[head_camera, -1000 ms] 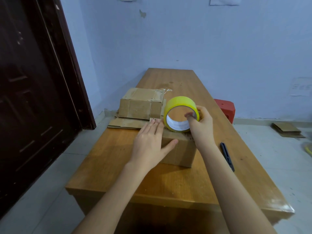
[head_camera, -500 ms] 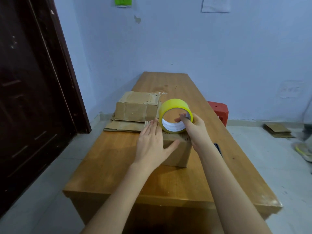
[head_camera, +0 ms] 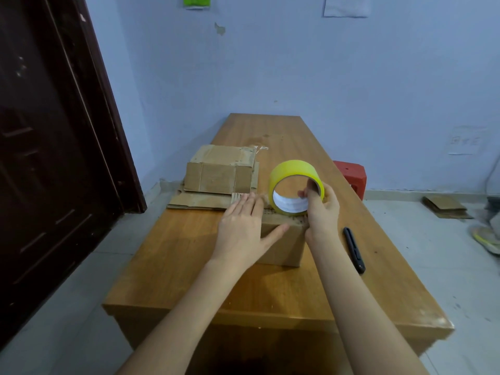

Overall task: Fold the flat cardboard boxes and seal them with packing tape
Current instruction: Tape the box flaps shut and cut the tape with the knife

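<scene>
Head view looks down a long brown wooden desk that runs toward a pale blue wall. Near the middle of the desk sits a small folded brown cardboard box. The left hand lies flat on the box top, fingers straight and together, thumb spread toward 3 o'clock along the front edge; it grips nothing. The right hand is closed around a yellow roll of packing tape, thumb hooked inside the white core, fingers wrapped over the outer rim. The roll stands on edge on the box top, just at 3 o'clock of the left hand. At 10 o'clock from the box, a second taped cardboard box rests on a stack of flat cardboard sheets. A black utility knife lies on the desk at 3 o'clock of the box. A red plastic stool stands on the floor past the desk's right edge.
</scene>
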